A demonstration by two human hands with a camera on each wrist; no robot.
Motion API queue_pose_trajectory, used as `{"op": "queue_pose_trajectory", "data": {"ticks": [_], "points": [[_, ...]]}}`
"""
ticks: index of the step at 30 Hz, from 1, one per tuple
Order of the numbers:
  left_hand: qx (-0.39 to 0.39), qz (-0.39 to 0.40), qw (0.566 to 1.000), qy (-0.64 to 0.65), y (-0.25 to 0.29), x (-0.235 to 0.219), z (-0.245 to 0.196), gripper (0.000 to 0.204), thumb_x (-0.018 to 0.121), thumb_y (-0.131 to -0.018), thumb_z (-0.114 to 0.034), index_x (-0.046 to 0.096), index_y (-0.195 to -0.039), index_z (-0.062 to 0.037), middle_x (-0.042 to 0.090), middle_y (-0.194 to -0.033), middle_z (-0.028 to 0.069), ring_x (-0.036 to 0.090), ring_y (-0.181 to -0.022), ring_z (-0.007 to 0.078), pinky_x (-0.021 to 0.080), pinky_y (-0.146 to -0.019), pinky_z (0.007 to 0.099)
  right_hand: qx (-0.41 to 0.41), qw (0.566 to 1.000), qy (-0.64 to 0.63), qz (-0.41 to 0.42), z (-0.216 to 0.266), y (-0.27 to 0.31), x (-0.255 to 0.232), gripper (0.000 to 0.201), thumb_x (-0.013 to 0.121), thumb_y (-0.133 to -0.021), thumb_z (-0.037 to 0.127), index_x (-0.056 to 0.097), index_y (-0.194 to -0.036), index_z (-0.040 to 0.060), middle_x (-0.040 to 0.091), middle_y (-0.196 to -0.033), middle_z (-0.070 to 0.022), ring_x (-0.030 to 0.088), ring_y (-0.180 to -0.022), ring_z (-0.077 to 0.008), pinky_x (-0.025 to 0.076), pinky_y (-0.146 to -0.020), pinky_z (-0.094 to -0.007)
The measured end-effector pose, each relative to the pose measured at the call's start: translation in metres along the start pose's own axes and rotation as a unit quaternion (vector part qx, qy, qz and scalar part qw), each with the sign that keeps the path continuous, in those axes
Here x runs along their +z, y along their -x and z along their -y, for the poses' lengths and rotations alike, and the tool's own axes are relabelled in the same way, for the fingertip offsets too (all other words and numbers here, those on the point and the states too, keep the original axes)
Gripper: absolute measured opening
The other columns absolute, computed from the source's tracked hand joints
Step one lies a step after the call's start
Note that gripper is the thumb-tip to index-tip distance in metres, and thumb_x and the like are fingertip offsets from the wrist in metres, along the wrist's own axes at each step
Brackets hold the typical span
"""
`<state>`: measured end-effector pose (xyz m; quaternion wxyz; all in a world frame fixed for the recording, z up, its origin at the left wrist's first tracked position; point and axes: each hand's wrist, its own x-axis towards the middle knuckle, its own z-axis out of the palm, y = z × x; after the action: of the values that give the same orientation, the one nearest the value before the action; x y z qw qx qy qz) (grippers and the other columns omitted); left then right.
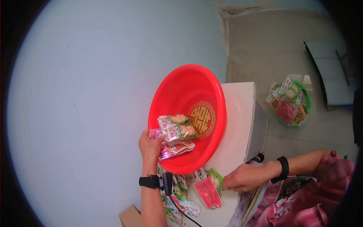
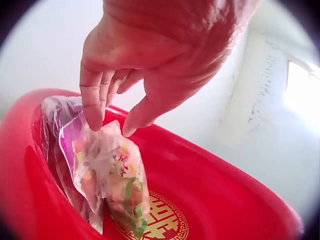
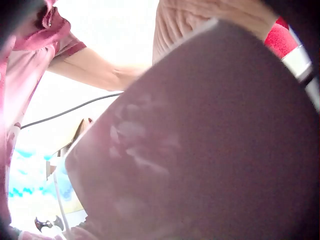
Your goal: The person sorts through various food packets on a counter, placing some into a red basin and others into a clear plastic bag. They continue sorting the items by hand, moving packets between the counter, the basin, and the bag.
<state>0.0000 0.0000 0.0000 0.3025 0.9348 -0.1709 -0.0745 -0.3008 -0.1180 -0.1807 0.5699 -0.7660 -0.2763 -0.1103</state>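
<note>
Round red plastic basin [image 1: 188,90] on the white bench [image 1: 238,113]: a few clear snack packets [image 1: 176,132] inside, pinched by left hand [image 1: 150,145] fingers [image 2: 92,107] at the near rim. Beside the basin, more packets [image 1: 208,189] remain (judged early); right hand [image 1: 242,177] rests there, grip indiscernible.

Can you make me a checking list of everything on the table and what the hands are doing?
Surface: white table, partly covered.
Job's things: red basin holding snack packets.
Clutter: loose packets beside the basin; cardboard box at the edge.
Hands: left hand pinches the packets in the basin; right hand rests on the table by a red packet.
Cables: black cable from the left wristband.
Surroundings: green basket of packets on the floor.
</note>
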Motion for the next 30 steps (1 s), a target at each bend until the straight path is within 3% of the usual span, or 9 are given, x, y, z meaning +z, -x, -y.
{"op": "queue_pose_trajectory", "data": {"ticks": [3,9,13,19,20,25,26,28,30], "points": [[0.05,-0.036,0.997,0.038,0.024,-0.006,-0.013,0.075,0.077,-0.089,-0.001,0.041,-0.153,0.0071,0.056,-0.143,0.0245,0.072,-0.1,0.0238,0.065,-0.071,0.0333,-0.011,1.0,0.023,0.001,-0.015,-0.003,-0.016,0.015,0.063,-0.092,0.013,0.063,-0.106,0.0068,0.066,-0.097,-0.0132,0.068,-0.087,-0.0376,0.054,-0.073,-0.0481],[0.106,-0.033,0.98,0.164,0.142,-0.032,-0.02,0.062,0.071,-0.095,-0.007,0.046,-0.15,0.0074,0.061,-0.138,0.0231,0.072,-0.099,0.0219,0.064,-0.078,0.0328,-0.012,1.0,0.02,-0.005,-0.004,-0.003,-0.002,0.019,0.064,-0.096,0.014,0.065,-0.114,0.0094,0.068,-0.102,-0.0117,0.068,-0.091,-0.0364,0.055,-0.077,-0.0467],[0.04,-0.021,0.98,0.193,0.231,-0.031,-0.011,0.05,0.066,-0.097,0.002,0.05,-0.143,0.0103,0.067,-0.125,0.0237,0.073,-0.097,0.0221,0.062,-0.08,0.0317,0.013,0.999,0.017,-0.028,0.001,-0.004,0.003,0.016,0.066,-0.09,0.011,0.066,-0.106,0.0115,0.068,-0.094,-0.0105,0.069,-0.086,-0.0338,0.054,-0.075,-0.045],[-0.01,-0.044,0.972,0.231,0.362,-0.014,0.052,0.038,0.061,-0.099,0.006,0.055,-0.135,0.0111,0.072,-0.112,0.0223,0.074,-0.092,0.0245,0.062,-0.08,0.0325,0.027,0.998,0.015,-0.054,0.008,-0.006,0.006,0.017,0.066,-0.091,0.007,0.069,-0.107,0.008,0.07,-0.099,-0.0119,0.069,-0.091,-0.0345,0.054,-0.079,-0.0433],[-0.027,-0.085,0.971,0.222,0.381,-0.005,0.06,0.035,0.062,-0.099,0.002,0.058,-0.132,0.01,0.072,-0.105,0.0201,0.073,-0.086,0.0243,0.06,-0.074,0.0327,0.032,0.998,0.016,-0.054,0.008,-0.005,0.007,0.017,0.066,-0.091,0.006,0.07,-0.108,0.0074,0.07,-0.1,-0.0124,0.069,-0.092,-0.0346,0.054,-0.079,-0.0428],[-0.15,-0.21,0.939,0.228,0.47,0.023,0.112,0.027,0.064,-0.098,0.002,0.061,-0.123,0.0094,0.072,-0.104,0.0192,0.072,-0.084,0.0221,0.059,-0.072,0.0311,0.041,0.997,0.034,-0.057,0.017,-0.006,0.01,0.019,0.066,-0.091,0.002,0.07,-0.109,0.0048,0.07,-0.1,-0.0136,0.068,-0.091,-0.0341,0.054,-0.08,-0.0404],[-0.164,-0.229,0.932,0.226,0.488,0.03,0.124,0.027,0.064,-0.098,0.001,0.061,-0.123,0.0096,0.072,-0.104,0.019,0.072,-0.084,0.0216,0.059,-0.072,0.0309,0.019,0.997,0.043,-0.064,0.014,-0.006,0.013,0.016,0.066,-0.094,0.003,0.069,-0.11,0.0034,0.07,-0.097,-0.0098,0.069,-0.086,-0.0259,0.053,-0.078,-0.0367],[-0.193,-0.272,0.91,0.247,0.516,0.048,0.137,0.024,0.068,-0.095,0.002,0.065,-0.118,0.0081,0.074,-0.103,0.0157,0.072,-0.085,0.0203,0.059,-0.075,0.0305,0.081,0.993,-0.031,-0.076,0.019,-0.005,0.019,0.014,0.066,-0.096,0.003,0.069,-0.109,0.0019,0.069,-0.095,-0.0072,0.067,-0.085,-0.0191,0.053,-0.077,-0.0331],[-0.166,-0.288,0.926,0.181,0.538,0.066,0.148,0.024,0.07,-0.093,0.003,0.067,-0.116,0.0056,0.072,-0.106,0.0134,0.071,-0.088,0.0196,0.058,-0.076,0.0302,0.122,0.99,-0.018,-0.075,0.024,-0.003,0.023,0.011,0.067,-0.099,0.005,0.069,-0.109,-0.0001,0.067,-0.093,-0.0033,0.062,-0.086,-0.0094,0.051,-0.075,-0.0276]]}}
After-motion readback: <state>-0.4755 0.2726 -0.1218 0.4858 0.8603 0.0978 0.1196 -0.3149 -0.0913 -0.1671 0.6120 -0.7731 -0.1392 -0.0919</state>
